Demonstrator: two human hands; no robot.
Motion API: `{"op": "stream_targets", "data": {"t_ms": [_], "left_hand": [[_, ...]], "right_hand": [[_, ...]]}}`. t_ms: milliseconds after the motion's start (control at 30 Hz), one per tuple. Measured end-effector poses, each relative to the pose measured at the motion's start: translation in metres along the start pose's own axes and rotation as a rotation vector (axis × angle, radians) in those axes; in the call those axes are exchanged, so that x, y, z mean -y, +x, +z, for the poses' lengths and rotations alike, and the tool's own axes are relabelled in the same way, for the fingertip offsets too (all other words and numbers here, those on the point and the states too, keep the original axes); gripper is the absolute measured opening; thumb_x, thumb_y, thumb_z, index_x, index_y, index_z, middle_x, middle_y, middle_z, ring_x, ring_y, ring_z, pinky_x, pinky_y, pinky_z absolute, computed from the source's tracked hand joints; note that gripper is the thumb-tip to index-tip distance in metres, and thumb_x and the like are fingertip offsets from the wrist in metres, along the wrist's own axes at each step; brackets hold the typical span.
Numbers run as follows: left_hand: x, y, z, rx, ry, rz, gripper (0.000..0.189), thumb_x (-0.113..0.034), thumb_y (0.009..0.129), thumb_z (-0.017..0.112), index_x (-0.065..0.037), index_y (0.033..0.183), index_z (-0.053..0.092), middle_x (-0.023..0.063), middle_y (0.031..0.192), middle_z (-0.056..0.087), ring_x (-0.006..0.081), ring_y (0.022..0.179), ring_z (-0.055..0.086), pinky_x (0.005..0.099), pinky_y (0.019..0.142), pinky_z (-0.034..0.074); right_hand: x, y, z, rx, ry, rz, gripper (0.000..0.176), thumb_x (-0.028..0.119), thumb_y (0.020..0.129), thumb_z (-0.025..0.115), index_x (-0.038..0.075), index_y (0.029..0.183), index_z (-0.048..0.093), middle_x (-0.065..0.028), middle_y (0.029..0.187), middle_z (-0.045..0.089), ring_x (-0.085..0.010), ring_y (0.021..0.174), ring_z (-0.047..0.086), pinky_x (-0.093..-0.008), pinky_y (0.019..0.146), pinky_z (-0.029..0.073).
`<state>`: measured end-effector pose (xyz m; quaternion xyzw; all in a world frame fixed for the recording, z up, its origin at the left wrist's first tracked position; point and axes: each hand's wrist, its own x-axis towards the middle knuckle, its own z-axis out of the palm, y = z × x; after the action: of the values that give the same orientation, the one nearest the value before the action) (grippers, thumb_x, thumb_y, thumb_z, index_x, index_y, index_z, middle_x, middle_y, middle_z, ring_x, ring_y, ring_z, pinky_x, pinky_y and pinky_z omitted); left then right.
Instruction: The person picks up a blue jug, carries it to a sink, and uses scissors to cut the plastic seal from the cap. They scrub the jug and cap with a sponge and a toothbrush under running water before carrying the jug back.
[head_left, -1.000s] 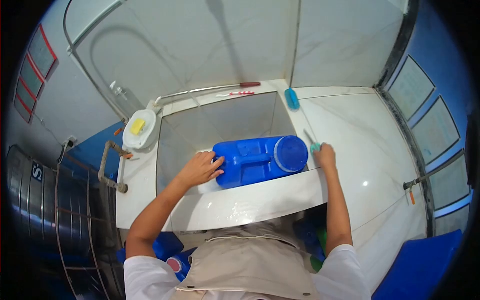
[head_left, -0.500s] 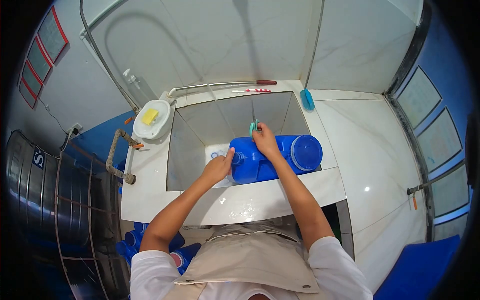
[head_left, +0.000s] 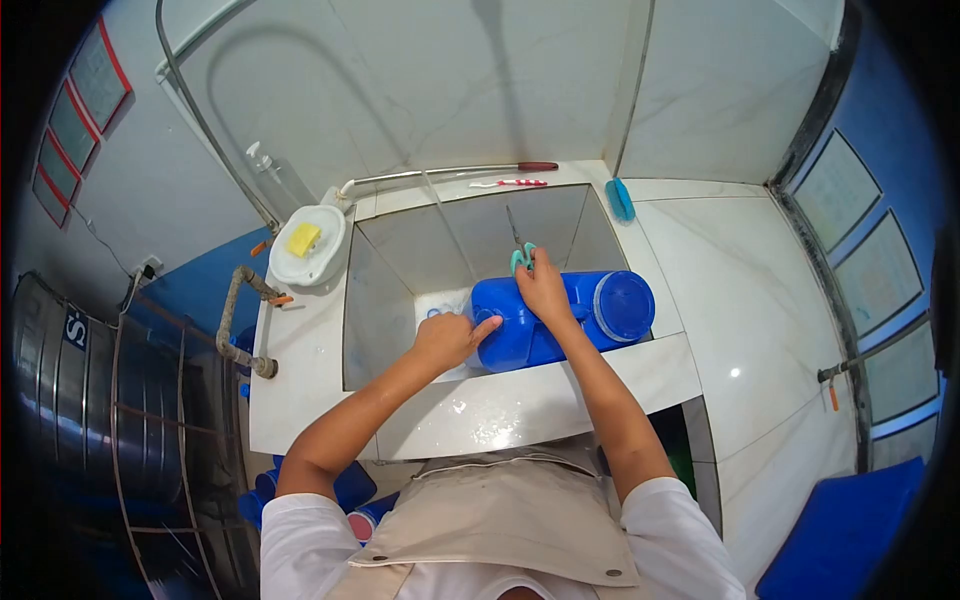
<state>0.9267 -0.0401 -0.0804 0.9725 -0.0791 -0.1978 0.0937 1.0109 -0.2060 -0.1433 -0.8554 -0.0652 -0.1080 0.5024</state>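
A blue water jug lies on its side across the sink, its wide round lid facing right. My left hand grips the jug's left end, with the thumb laid over the small spout there. Scissors with teal handles are in my right hand, above the jug's far side, their blades pointing away from me. My right fingers are closed at the scissor handles. Some small clear or whitish items show on the sink floor, partly hidden by my left hand and too small to name.
The tiled sink has a white rim. Around it are a white basin with a yellow sponge, a pump bottle, a metal rod, a red-and-white toothbrush and a blue brush. Pipes stand at left.
My left thumb has swung from pointing up to lying across the jug's spout. The scissors are tilted slightly differently, with more blade showing. The whole view has shifted a little.
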Motion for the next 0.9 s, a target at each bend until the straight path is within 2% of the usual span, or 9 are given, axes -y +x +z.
{"op": "stream_targets", "data": {"t_ms": [67, 133, 233, 367, 433, 533, 667, 733, 900], "left_hand": [[0.001, -0.002, 0.0, -0.015, 0.101, -0.006, 0.039, -0.027, 0.08, 0.063, 0.0, 0.105, 0.048, 0.0214, 0.096, 0.058, 0.0311, 0.074, 0.063, 0.0433, 0.06, 0.049], [0.009, -0.004, 0.003, -0.518, 0.081, 0.707, 0.041, -0.029, 0.082, 0.062, 0.0, 0.108, 0.05, 0.0201, 0.088, 0.06, 0.034, 0.076, 0.061, 0.0461, 0.06, 0.048], [0.019, 0.018, 0.009, -0.44, 0.319, 0.859, 0.041, -0.03, 0.081, 0.064, -0.001, 0.107, 0.051, 0.017, 0.08, 0.059, 0.0329, 0.068, 0.06, 0.044, 0.059, 0.048], [0.016, 0.026, -0.005, -0.196, 0.137, 0.657, 0.043, -0.036, 0.081, 0.062, -0.001, 0.104, 0.054, 0.0178, 0.079, 0.061, 0.0314, 0.066, 0.06, 0.0429, 0.059, 0.048], [0.004, 0.028, -0.008, -0.06, -0.002, 0.164, 0.046, -0.044, 0.083, 0.056, 0.001, 0.094, 0.056, 0.0207, 0.08, 0.062, 0.0331, 0.07, 0.062, 0.0415, 0.062, 0.05], [0.011, 0.035, -0.007, 0.117, -0.389, 0.015, 0.05, -0.049, 0.083, 0.053, 0.001, 0.085, 0.057, 0.0234, 0.079, 0.064, 0.0337, 0.07, 0.063, 0.0431, 0.063, 0.05], [0.01, 0.027, 0.007, -0.24, -0.021, 0.291, 0.047, -0.044, 0.082, 0.058, 0.002, 0.09, 0.056, 0.0228, 0.075, 0.063, 0.0313, 0.064, 0.062, 0.043, 0.058, 0.049], [0.007, 0.024, 0.015, -0.514, 0.473, 0.792, 0.039, -0.037, 0.082, 0.061, 0.001, 0.089, 0.054, 0.0203, 0.073, 0.063, 0.0287, 0.068, 0.064, 0.0395, 0.057, 0.05], [0.007, 0.031, -0.006, -0.175, 0.164, 0.567, 0.034, -0.031, 0.082, 0.063, 0.001, 0.085, 0.053, 0.015, 0.061, 0.059, 0.0245, 0.054, 0.061, 0.0327, 0.047, 0.049]], "right_hand": [[0.0, 0.0, -0.002, -0.015, 0.014, 0.02, 0.036, 0.021, 0.083, 0.053, -0.005, 0.107, 0.046, -0.0311, 0.09, 0.059, -0.0461, 0.084, 0.058, -0.0502, 0.072, 0.046], [-0.001, 0.0, 0.0, -0.044, -0.033, -0.018, 0.036, 0.021, 0.083, 0.053, -0.005, 0.107, 0.046, -0.0309, 0.088, 0.059, -0.0461, 0.083, 0.058, -0.0505, 0.072, 0.046], [0.003, -0.002, 0.0, -0.021, -0.059, -0.005, 0.035, 0.02, 0.083, 0.053, -0.004, 0.107, 0.046, -0.0304, 0.087, 0.06, -0.0461, 0.082, 0.058, -0.0506, 0.072, 0.046], [0.005, -0.004, -0.002, -0.025, -0.075, -0.003, 0.034, 0.019, 0.083, 0.052, -0.004, 0.107, 0.046, -0.0301, 0.088, 0.06, -0.046, 0.082, 0.058, -0.0508, 0.073, 0.046], [0.006, -0.004, -0.003, -0.014, -0.074, 0.021, 0.033, 0.018, 0.083, 0.052, -0.004, 0.107, 0.046, -0.0299, 0.088, 0.06, -0.0462, 0.082, 0.058, -0.0511, 0.072, 0.046], [0.006, -0.005, -0.003, -0.033, -0.083, -0.004, 0.033, 0.018, 0.083, 0.052, -0.005, 0.106, 0.046, -0.0302, 0.086, 0.06, -0.0463, 0.081, 0.058, -0.0517, 0.071, 0.047], [0.005, -0.004, -0.003, -0.028, -0.108, -0.012, 0.033, 0.018, 0.083, 0.052, -0.006, 0.104, 0.045, -0.0304, 0.085, 0.06, -0.0464, 0.08, 0.059, -0.052, 0.07, 0.047], [0.005, -0.005, -0.002, -0.041, -0.118, -0.046, 0.033, 0.018, 0.082, 0.052, -0.007, 0.103, 0.045, -0.03, 0.084, 0.06, -0.0463, 0.079, 0.059, -0.0518, 0.07, 0.047], [0.006, -0.006, -0.001, -0.023, -0.153, -0.048, 0.032, 0.017, 0.082, 0.053, -0.006, 0.103, 0.045, -0.03, 0.087, 0.059, -0.0458, 0.081, 0.058, -0.0513, 0.071, 0.047]]}}
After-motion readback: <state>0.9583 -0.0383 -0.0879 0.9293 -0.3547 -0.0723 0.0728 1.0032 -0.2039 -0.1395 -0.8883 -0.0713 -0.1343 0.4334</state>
